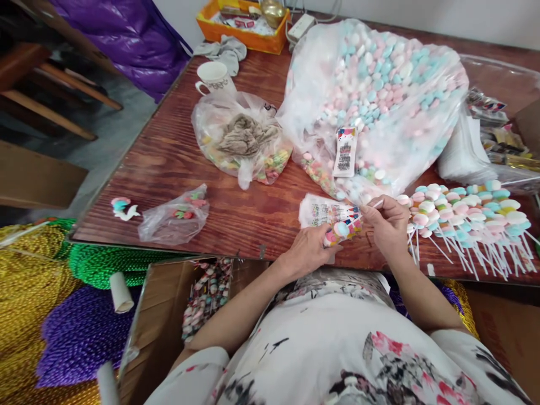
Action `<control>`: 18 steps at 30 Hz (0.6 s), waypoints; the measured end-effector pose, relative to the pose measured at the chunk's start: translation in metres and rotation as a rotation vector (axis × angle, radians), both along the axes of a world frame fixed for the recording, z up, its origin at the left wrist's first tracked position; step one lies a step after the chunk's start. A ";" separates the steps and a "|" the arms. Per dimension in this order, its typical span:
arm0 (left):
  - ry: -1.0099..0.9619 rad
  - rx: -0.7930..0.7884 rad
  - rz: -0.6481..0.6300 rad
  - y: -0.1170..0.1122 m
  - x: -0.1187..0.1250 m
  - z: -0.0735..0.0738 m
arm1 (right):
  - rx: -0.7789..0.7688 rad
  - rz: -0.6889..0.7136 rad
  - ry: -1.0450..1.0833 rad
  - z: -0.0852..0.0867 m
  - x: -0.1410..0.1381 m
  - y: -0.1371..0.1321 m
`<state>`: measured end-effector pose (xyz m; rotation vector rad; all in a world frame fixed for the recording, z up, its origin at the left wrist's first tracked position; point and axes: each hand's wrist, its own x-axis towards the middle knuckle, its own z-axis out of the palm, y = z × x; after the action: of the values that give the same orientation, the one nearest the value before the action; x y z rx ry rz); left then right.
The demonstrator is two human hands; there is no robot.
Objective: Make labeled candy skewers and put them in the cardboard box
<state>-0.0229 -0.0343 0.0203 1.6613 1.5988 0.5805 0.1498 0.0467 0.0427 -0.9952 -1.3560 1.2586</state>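
My left hand [310, 250] is closed on a small printed plastic wrapper [331, 239] at the table's front edge. A pastel marshmallow lollipop [341, 229] shows at that wrapper, its pale top facing up; whether it is fully inside I cannot tell. My right hand [388, 225] is beside it, thumb and fingers pinched on a thin white stick [377, 206]. A fanned stack of printed wrappers [316, 209] lies just beyond my left hand. Right of my right hand, many marshmallow lollipops [468, 211] lie in rows with their white sticks toward me.
Behind my hands rests a big clear bag of pastel marshmallows [379, 84], a printed sachet [346, 152] on it. Further left are a bag of colourful candies [274, 163], a mug [215, 79] and a small bag [169, 222]. Below the edge stands a carton [154, 315] with wrapped sweets.
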 end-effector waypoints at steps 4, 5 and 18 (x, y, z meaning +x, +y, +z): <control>-0.079 -0.052 0.020 0.001 0.004 0.000 | -0.046 0.052 0.018 -0.005 -0.003 -0.002; -0.108 -0.059 0.026 0.002 0.004 -0.001 | -0.057 0.058 0.021 -0.006 -0.004 -0.003; -0.323 -0.135 0.035 0.001 0.004 -0.009 | 0.007 0.297 -0.088 -0.009 0.002 0.007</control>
<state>-0.0191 -0.0331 0.0111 1.3647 1.4008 0.7037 0.1516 0.0534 0.0333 -0.8741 -1.6197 1.4407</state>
